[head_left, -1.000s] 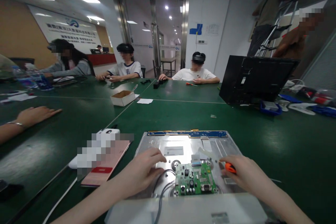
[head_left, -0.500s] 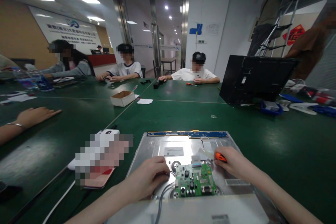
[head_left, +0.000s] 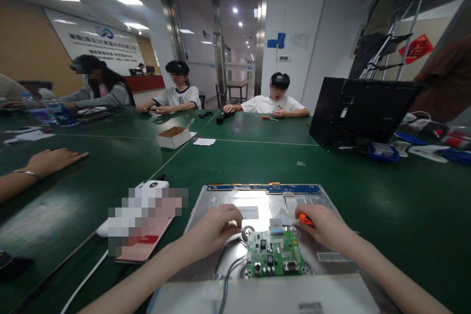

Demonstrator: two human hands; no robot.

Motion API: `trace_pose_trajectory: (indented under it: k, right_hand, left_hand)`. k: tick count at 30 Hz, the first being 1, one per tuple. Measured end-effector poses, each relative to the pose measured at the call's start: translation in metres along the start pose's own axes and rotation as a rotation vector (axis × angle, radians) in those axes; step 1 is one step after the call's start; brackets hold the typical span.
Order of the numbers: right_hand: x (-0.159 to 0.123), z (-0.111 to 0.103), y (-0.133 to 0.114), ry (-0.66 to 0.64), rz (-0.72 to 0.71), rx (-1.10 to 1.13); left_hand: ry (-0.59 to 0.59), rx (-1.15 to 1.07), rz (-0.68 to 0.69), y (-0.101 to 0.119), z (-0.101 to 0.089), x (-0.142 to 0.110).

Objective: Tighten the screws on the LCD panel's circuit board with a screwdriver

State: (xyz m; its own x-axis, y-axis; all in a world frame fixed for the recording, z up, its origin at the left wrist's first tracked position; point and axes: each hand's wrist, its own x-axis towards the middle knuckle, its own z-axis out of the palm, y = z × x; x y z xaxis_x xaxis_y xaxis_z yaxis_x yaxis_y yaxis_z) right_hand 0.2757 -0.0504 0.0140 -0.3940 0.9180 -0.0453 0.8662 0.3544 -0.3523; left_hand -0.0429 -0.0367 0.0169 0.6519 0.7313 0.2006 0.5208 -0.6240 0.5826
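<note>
Board [head_left: 275, 253] needs light touch; right hand [head_left: 321, 224] pinches tool [head_left: 306, 220], best held steady; left hand [head_left: 217, 225] curls at left; if it pinches, I cannot tell.

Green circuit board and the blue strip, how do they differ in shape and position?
The green circuit board is broad and blocky; the blue strip is long and narrow. The circuit board sits nearer the camera, while the strip runs along the far edge. Both are on the metal panel.
</note>
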Motion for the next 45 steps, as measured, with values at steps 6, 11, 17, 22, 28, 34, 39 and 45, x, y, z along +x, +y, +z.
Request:
trace_pose_trajectory:
  k: [6, 11, 17, 22, 28, 34, 39, 45]
  right_hand:
    - [0.001, 0.003, 0.001, -0.013, -0.078, 0.024]
    - [0.002, 0.000, -0.003, -0.024, -0.065, -0.012]
    - [0.009, -0.007, -0.009, -0.024, -0.063, -0.042]
    - [0.030, -0.014, -0.033, -0.025, -0.123, -0.088]
    - [0.074, -0.004, -0.080, -0.061, -0.267, -0.153]
    - [0.100, 0.017, -0.098, -0.085, -0.340, -0.195]
    - [0.098, 0.016, -0.091, -0.078, -0.304, -0.171]
    - [0.052, -0.015, -0.079, -0.023, -0.244, -0.122]
  left_hand:
    - [-0.051, 0.036, -0.039, -0.002, 0.006, 0.005]
    - [-0.044, 0.045, -0.018, -0.004, 0.007, 0.004]
    - [0.019, 0.115, -0.080, -0.019, 0.003, 0.008]
    - [0.038, 0.178, -0.189, -0.023, -0.003, 0.018]
    - [0.003, 0.141, -0.261, -0.017, -0.006, 0.027]
    - [0.084, 0.001, -0.283, -0.020, -0.001, 0.022]
    - [0.093, -0.051, -0.238, -0.019, 0.001, 0.018]
    - [0.105, 0.069, -0.201, -0.016, 0.002, 0.017]
